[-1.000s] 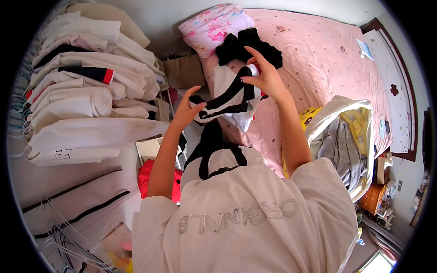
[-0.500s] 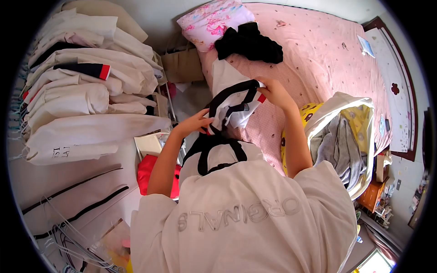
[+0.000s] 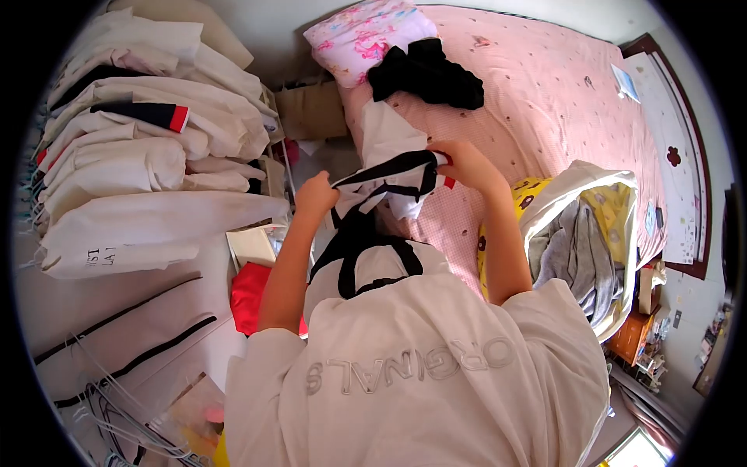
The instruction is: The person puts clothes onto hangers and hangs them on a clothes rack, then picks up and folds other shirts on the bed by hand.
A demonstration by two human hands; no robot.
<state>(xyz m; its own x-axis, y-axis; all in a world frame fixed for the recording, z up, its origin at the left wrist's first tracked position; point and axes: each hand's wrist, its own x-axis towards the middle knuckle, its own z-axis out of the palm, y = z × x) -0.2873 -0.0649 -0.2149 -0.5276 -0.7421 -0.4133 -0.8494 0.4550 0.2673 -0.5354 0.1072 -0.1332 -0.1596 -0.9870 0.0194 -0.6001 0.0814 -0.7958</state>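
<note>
A white garment with dark bands and a touch of red is stretched between my hands at the near edge of the bed. My left hand is closed on its left end, the fingers curled into the dark cloth. At the other end my right hand pinches the dark band, beside a small red edge. The middle of the band sags and folds between them. Behind it, a piece of white cloth lies on the bed; whether it belongs to the same garment I cannot tell.
Black clothing and a floral pillow lie on the pink bed. To the right stands a yellow fabric basket with grey cloth inside. Pale clothes hang at left, above wire hangers. A red item lies nearby.
My left hand has moved up and left, and its fingers have closed on the cloth. The dark band has gone from an open loop to a flatter, stretched strip.
</note>
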